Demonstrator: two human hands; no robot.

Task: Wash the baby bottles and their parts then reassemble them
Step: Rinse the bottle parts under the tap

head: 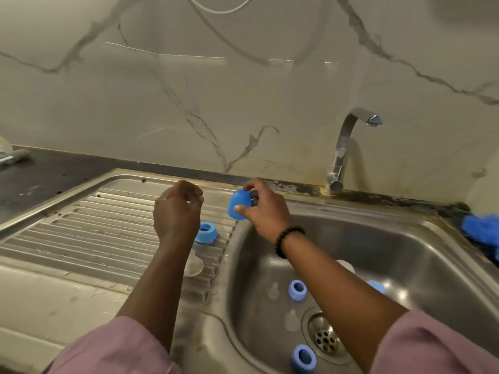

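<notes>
My right hand [266, 210] pinches a blue bottle cap [239, 205] above the rim between the drainboard and the sink basin. My left hand [176, 211] hovers beside it over the drainboard with curled fingers; whether it holds anything is unclear. A blue collar ring [206, 233] stands on the drainboard [102, 233], and a clear teat [193, 264] lies just in front of it. In the basin [421, 268] lie two blue rings [297, 290] [303, 359], clear teats [291, 319] and another blue part [376, 286], partly hidden by my right forearm.
The tap [348, 147] stands behind the basin against a marble wall. A blue cloth [482, 233] lies on the sink's right edge. A brush [14, 156] lies on the dark counter at far left. The drain strainer [325, 337] sits in the basin's floor.
</notes>
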